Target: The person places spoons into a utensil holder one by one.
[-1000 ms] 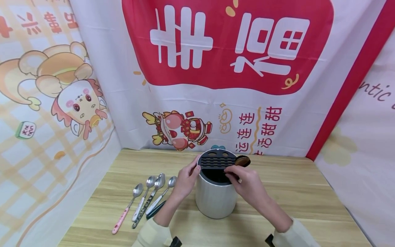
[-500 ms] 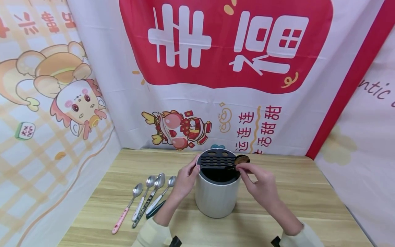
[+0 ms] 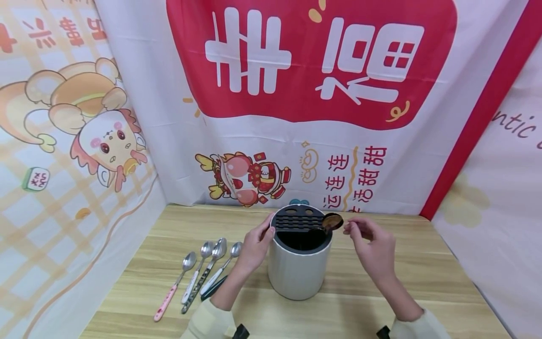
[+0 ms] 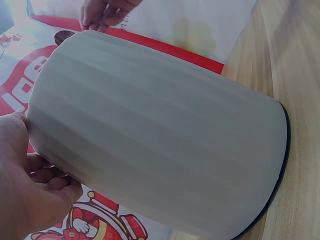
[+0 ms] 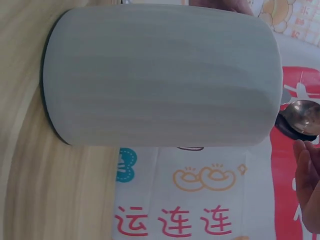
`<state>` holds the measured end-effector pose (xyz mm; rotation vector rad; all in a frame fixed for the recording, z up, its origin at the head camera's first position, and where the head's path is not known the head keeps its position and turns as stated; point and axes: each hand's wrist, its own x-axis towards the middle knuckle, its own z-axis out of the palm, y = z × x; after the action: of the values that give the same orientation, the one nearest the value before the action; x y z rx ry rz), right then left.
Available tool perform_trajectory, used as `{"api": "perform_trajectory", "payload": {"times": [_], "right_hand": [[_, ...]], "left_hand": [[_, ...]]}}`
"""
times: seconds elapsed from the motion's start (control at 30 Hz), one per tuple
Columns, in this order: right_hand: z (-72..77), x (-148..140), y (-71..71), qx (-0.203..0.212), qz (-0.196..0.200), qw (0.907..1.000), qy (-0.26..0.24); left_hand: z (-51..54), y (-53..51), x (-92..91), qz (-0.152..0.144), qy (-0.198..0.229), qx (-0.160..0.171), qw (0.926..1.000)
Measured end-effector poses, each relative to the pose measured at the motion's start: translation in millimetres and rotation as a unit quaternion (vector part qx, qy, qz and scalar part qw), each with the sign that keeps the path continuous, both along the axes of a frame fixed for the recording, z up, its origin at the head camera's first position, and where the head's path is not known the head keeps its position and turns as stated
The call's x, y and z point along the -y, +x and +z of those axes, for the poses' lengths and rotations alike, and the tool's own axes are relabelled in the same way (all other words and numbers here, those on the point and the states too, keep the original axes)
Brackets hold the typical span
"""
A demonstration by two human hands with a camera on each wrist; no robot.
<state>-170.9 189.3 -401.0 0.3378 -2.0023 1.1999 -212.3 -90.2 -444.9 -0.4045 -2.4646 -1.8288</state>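
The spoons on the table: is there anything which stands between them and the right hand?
Yes. In the head view, the holder and the left hand on its rim, with the left forearm, stand between the right hand and the spoons. The forearm also partly hides a dark handle.

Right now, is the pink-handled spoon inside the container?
No, the pink-handled spoon lies on the wooden table, apart from the container.

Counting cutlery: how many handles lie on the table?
5, left of the canister: pink, white, black-patterned, second white, dark handle partly behind the left forearm. More may be hidden.
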Motion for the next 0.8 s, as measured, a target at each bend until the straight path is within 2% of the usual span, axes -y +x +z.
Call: {"api": "perform_trajectory", "payload": {"times": [0.1,0.2,0.33,0.43,0.53,0.8], "right_hand": [[-2.9,-2.3,-4.5,0.075,0.008,0.9963,-0.041],[-7.3,-4.0,-11.1,0.153,0.029,0.9854,-0.069],[-12.1,-3.9,-20.5,0.257,0.063,0.9614,-0.074],[-14.6,-2.1,-26.6,0.315,0.084,0.9424,-0.075],[-17.7,0.8,-30.8,0.338,0.104,0.9312,-0.090],[-25.0,6.0,-33.3,0.338,0.156,0.9186,-0.134]], "left_hand": [[-0.6,-0.6,-0.1,0.000,-0.002,0.005,1.0000],[0.2,-0.1,-0.4,0.002,-0.005,0.003,1.0000],[1.4,0.4,-0.8,0.006,-0.010,0.002,0.9999],[1.7,0.0,-1.1,0.009,-0.014,0.001,0.9999],[1.8,-0.2,-1.1,0.011,-0.015,0.001,0.9998],[0.7,0.4,-0.4,0.001,-0.004,-0.004,1.0000]]}}
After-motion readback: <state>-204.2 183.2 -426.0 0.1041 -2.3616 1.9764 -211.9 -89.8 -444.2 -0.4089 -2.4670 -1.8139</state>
